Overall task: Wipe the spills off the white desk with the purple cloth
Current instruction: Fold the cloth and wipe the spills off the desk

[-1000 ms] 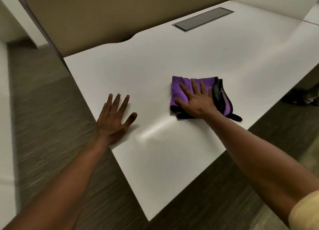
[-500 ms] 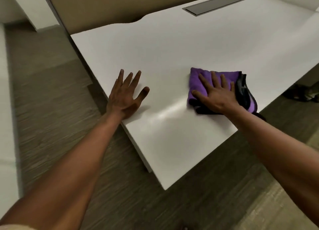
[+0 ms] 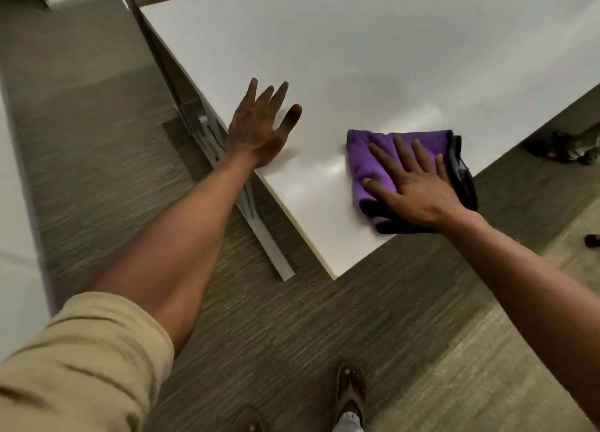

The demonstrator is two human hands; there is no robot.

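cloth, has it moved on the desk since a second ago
Yes. The cloth under the right hand has slid toward the desk's near corner; its black edge now reaches the desk's right edge.

Soft, even indoor light, moderately bright. The white desk [image 3: 373, 42] carries pale glare streaks at centre frame, just left of the purple cloth [image 3: 376, 159]. The left hand [image 3: 259, 126] casts a faint shadow. Floor [image 3: 97, 172] at left smears with motion blur (wide-angle bending shows toward the edges).
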